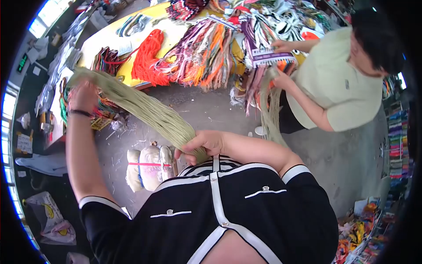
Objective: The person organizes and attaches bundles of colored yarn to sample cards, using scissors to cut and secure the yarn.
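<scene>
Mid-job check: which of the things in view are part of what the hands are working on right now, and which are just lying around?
In hand:
- pale green thread bundle, stretched between both hands
- left hand, raised, gripping its far end
- right hand, closed on its near end at the chest

Lying about:
- orange-red skein on the yellow table
- mixed-colour skeins
- tied white sack on the floor
- co-worker's labelled bundle

Pale green cord bundle (145,108) taut between raised left hand (81,97) and right hand (204,143).

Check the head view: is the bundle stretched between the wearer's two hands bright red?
No: the bundle of threads is pale green, held by left hand and right hand.
</scene>
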### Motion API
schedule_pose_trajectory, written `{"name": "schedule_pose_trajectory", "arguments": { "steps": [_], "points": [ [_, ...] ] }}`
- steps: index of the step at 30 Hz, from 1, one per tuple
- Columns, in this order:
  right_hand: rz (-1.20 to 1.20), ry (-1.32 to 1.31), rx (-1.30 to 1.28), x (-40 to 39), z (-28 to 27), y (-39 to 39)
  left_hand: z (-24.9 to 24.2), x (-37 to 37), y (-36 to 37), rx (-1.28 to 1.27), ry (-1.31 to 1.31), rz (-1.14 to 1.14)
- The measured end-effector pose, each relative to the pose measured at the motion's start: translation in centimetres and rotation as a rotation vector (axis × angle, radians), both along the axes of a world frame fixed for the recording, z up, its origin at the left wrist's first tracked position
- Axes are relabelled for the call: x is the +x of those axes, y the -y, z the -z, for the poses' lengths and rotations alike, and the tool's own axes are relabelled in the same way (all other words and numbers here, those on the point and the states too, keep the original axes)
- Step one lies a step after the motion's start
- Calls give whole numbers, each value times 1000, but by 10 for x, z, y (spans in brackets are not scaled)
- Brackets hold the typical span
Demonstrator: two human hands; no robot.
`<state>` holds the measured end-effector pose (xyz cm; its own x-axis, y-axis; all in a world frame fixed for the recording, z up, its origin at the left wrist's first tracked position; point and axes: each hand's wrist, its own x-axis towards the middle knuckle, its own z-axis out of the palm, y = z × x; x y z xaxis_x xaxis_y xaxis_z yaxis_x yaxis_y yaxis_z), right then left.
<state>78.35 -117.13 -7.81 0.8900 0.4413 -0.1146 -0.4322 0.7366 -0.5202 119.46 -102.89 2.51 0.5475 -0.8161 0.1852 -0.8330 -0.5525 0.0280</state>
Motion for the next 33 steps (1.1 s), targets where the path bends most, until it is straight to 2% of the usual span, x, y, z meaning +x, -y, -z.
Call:
{"name": "schedule_pose_trajectory", "arguments": {
  "steps": [1, 2, 5, 6, 8, 10, 11, 12, 14, 15, 18, 19, 20, 22, 24, 26, 28, 30, 31, 32, 33],
  "points": [
    [0, 25, 56, 6, -2, 7, 42, -26, 5, -139, -607, -221],
    [-19, 27, 61, 11, 0, 11, 82, -53, 10, -377, -1069, -569],
    [2, -151, 203, 37, 22, 28, 163, -142, -9, -346, -1355, -296],
    [-17, -155, 206, 46, 24, 36, 166, -175, -1, -447, -1607, -398],
    [90, -177, 202, 59, 28, 49, 170, -221, 9, -585, -1646, -433],
    [71, -183, 197, 71, 29, 60, 154, -252, 24, -827, -1682, -359],
    [82, -177, 188, 79, 26, 69, 168, -247, 26, -821, -1753, -240],
    [93, -171, 178, 88, 22, 80, 185, -243, 35, -855, -1736, -261],
    [78, -171, 194, 102, 10, 99, 178, -241, 68, -956, -1831, 41],
    [121, -144, 213, 109, 7, 109, 153, -244, 91, -983, -1878, 152],
    [166, -114, 226, 129, 2, 141, 157, -232, 128, -916, -1938, 175],
    [187, -128, 231, 133, -4, 152, 155, -239, 143, -1097, -1905, 141],
    [210, -143, 237, 138, -6, 163, 151, -234, 150, -1105, -1903, 132],
    [228, -169, 227, 152, -3, 180, 142, -218, 163, -509, -1900, 343],
    [254, -170, 204, 162, 0, 189, 132, -213, 171, -460, -1932, 291],
    [276, -164, 181, 173, 2, 199, 120, -200, 180, -299, -1953, 208],
    [212, -105, 129, 187, 1, 212, 103, -183, 189, -289, -1970, 180],
    [145, -87, 91, 196, 13, 226, 97, -163, 193, -561, -1803, 446],
    [106, -123, 23, 198, 18, 231, 91, -150, 195, -659, -1777, 502],
    [64, -159, -42, 200, 23, 236, 82, -141, 193, -736, -1830, 391],
    [53, -245, -141, 199, 26, 242, 78, -132, 190, -852, -1792, 407]
  ]
}}
